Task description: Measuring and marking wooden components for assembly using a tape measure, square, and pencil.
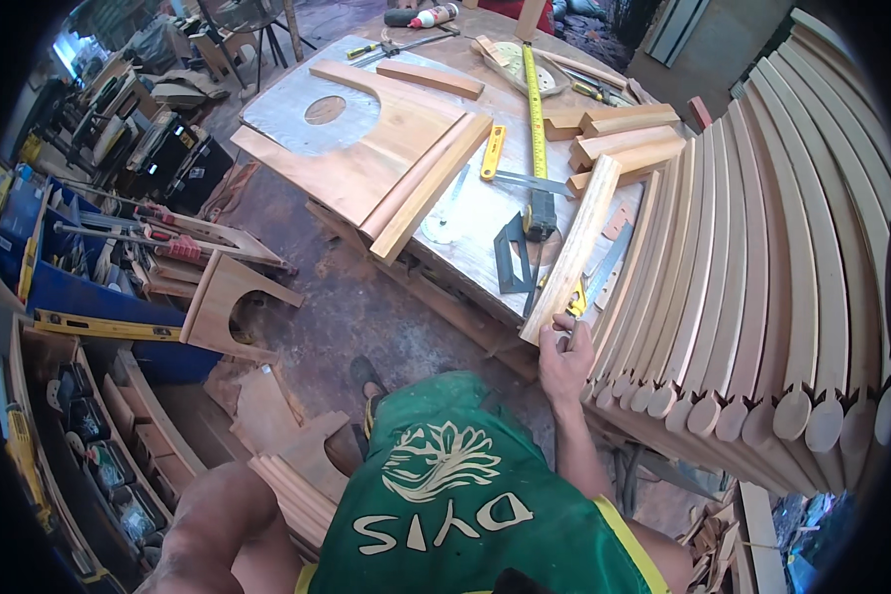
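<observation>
My right hand (565, 362) is at the near edge of the workbench, its fingers curled at the lower end of a pale wooden strip (584, 233) that slants away from me. Beside that strip are a black tape measure (540, 216) with its yellow blade drawn out to the far side, a try square with a yellow handle (493, 153) and a dark triangular square (512, 254). Part of a yellow-handled tool (576, 300) shows just beyond my fingers. At the lower left a bare bent limb shows, but my left hand is not in view.
A flat wooden panel with a rounded cutout (396, 134) covers the bench's left half. Short wooden blocks (614, 139) lie at the far right. Long curved wooden slats (733, 257) stand in a row along the right. Blue tool bins (109, 287) and cut panels (230, 307) fill the left.
</observation>
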`<state>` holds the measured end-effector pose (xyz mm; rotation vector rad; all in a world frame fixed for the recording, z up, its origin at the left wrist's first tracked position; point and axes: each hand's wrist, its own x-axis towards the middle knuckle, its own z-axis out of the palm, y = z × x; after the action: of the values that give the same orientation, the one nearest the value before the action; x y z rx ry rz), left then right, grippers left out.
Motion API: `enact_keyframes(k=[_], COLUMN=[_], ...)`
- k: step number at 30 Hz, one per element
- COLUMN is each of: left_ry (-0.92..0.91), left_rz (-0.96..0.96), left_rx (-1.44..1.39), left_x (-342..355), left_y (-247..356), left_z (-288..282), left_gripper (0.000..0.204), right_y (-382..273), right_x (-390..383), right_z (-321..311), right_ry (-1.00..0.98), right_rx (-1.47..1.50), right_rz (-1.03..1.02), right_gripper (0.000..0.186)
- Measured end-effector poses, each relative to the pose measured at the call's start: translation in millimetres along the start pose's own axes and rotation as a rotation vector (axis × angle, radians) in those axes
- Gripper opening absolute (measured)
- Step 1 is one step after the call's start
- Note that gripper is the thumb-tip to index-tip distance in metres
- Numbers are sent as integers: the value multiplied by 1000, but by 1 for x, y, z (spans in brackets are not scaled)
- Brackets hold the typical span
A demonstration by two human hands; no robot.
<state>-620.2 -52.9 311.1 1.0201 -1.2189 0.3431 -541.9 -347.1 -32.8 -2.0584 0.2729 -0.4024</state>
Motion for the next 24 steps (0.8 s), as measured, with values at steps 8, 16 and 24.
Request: enact_keyframes(k=[8,16,24], left_ry=[-7,-16,861], left_rz=[-62,62,-808], left_rx=[-34,36,489], left_x=[0,-36,-197], left_y=[-5,7,-48], left_z=[0,-25,-36], left_gripper=[43,30,25], right_y=[6,17,25], right_x=[-2,-3,2], right_z=[-1,4,14], right_ry=[-13,18,-50], right_rx=[-51,-101,-356], right_rz=[117,98,164], right_gripper=[31,44,78])
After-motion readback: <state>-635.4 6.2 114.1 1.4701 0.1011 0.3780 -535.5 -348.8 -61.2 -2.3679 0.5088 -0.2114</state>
